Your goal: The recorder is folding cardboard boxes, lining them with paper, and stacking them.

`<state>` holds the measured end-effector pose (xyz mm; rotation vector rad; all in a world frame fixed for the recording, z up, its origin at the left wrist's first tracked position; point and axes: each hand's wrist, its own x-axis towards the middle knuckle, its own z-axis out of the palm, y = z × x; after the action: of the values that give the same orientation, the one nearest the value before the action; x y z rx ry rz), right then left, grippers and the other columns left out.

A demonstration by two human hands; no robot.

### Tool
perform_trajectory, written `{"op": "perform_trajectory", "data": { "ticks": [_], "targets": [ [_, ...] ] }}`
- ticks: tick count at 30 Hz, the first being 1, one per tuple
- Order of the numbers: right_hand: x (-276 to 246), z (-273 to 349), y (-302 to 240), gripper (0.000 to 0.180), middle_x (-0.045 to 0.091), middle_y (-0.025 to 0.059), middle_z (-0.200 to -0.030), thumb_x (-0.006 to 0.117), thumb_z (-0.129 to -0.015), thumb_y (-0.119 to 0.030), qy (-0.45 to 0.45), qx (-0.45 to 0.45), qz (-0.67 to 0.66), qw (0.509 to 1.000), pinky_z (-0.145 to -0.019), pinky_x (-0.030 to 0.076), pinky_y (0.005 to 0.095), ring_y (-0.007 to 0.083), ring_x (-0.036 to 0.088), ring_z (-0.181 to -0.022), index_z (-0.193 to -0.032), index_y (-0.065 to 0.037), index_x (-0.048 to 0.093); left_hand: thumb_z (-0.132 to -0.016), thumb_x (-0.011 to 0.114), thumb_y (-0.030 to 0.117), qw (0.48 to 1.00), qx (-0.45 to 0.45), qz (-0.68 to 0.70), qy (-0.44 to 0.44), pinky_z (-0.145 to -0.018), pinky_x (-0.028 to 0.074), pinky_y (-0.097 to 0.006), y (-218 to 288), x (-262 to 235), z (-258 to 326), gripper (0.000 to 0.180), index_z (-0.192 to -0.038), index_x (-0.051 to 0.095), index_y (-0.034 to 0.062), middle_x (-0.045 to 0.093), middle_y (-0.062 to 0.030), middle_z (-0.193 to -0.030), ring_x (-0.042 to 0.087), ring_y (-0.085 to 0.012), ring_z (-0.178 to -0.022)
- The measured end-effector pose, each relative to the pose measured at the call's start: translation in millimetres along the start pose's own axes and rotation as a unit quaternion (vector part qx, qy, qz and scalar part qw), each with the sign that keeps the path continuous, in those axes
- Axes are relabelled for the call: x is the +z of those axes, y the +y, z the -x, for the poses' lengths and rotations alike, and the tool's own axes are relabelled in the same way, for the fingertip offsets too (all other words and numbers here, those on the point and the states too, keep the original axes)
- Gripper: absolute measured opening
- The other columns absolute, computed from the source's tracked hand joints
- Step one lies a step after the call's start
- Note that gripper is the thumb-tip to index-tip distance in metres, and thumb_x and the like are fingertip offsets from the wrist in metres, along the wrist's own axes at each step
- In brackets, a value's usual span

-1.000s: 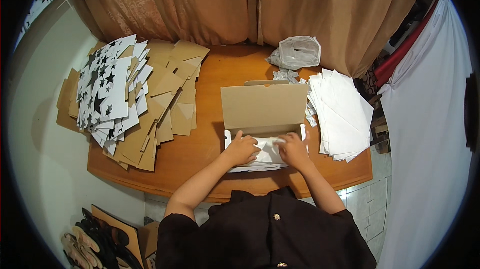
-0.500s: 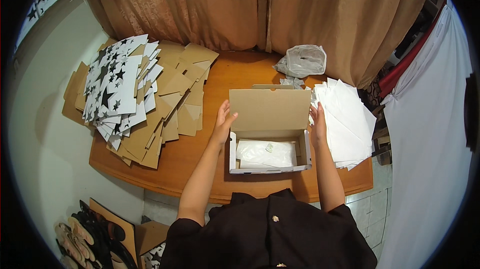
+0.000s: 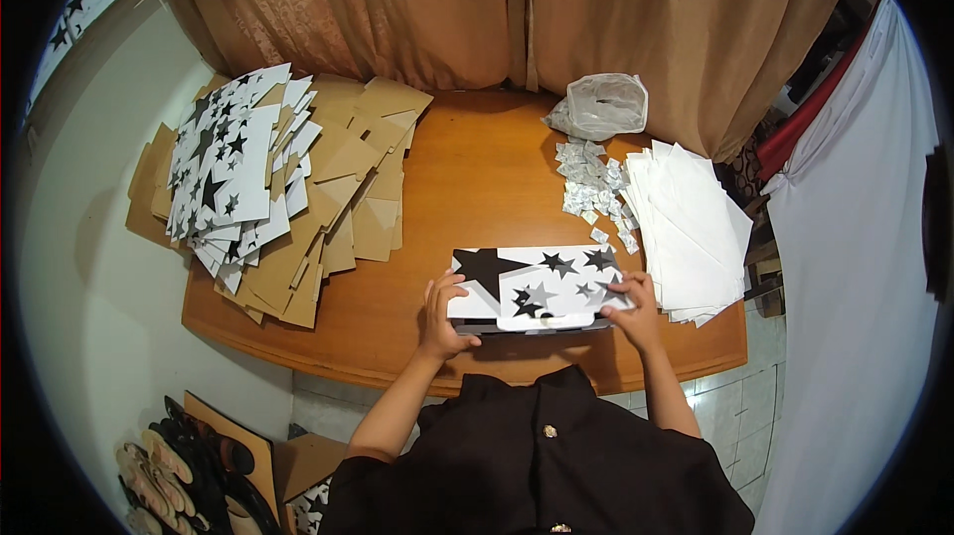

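A white cardboard box [image 3: 537, 287] printed with black and grey stars rests near the table's front edge. Its lid is folded down almost level, with the front flap sticking out toward me and a dark gap under it. My left hand [image 3: 443, 316] grips the box's left end, fingers by the lid and thumb low at the front corner. At the right front corner, my right hand [image 3: 634, 310] holds the lid, fingers on top and thumb by the flap. The lid hides the inside of the box.
Flat star-printed and brown cardboard blanks [image 3: 348, 172] are piled on the table [image 3: 477, 157] at left. Small sachets [image 3: 588, 182] lie scattered before a clear plastic bag [image 3: 606, 106]. White sheets [image 3: 691, 237] are stacked at right. Shoes [image 3: 164, 475] sit at lower left.
The lid, standing up before with a white packet visible inside the box, has come down over it. Both hands have moved toward me with it, onto the box's ends.
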<state>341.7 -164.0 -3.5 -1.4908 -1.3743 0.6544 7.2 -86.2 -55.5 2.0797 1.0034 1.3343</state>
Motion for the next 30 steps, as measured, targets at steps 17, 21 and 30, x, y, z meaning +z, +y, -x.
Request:
{"op": "perform_trajectory", "data": {
  "ticks": [17, 21, 30],
  "targets": [
    [29.3, 32.3, -4.6, 0.04, 0.046, 0.0156, -0.121, 0.073, -0.066, -0.029, 0.144, -0.168, 0.231, 0.948, -0.105, 0.011, 0.0557, 0.035, 0.035, -0.121, -0.101, -0.012, 0.063, -0.055, 0.086, 0.032, 0.997, -0.051, -0.006, 0.051, -0.101, 0.03, -0.051, 6.3, 22.6, 6.3, 0.066, -0.101, 0.043, 0.0086, 0.05, -0.0184, -0.122, 0.04, -0.0421, -0.124],
    [64.7, 54.1, -9.1, 0.032, 0.049, 0.0087, -0.113, 0.071, -0.07, -0.032, 0.101, -0.261, 0.374, 0.884, -0.104, 0.009, 0.0559, 0.0318, 0.039, -0.115, -0.096, -0.015, 0.065, -0.055, 0.086, 0.028, 0.995, -0.053, 0.012, 0.089, -0.099, 0.033, -0.051, 5.5, 33.6, 3.0, 0.065, -0.099, 0.043, 0.0076, 0.05, -0.0192, -0.119, 0.041, -0.043, -0.121],
    [86.7, 44.4, 12.6, 0.017, 0.052, 0.001, -0.107, 0.07, -0.074, -0.033, 0.127, -0.154, 0.374, 0.906, -0.096, 0.01, 0.0584, 0.0295, 0.037, -0.114, -0.085, -0.02, 0.068, -0.053, 0.087, 0.03, 0.994, -0.034, -0.044, 0.094, -0.099, 0.033, -0.052, 3.2, 35.0, 3.9, 0.066, -0.097, 0.044, 0.0076, 0.051, -0.0175, -0.116, 0.043, -0.0422, -0.119]
  ]
}}
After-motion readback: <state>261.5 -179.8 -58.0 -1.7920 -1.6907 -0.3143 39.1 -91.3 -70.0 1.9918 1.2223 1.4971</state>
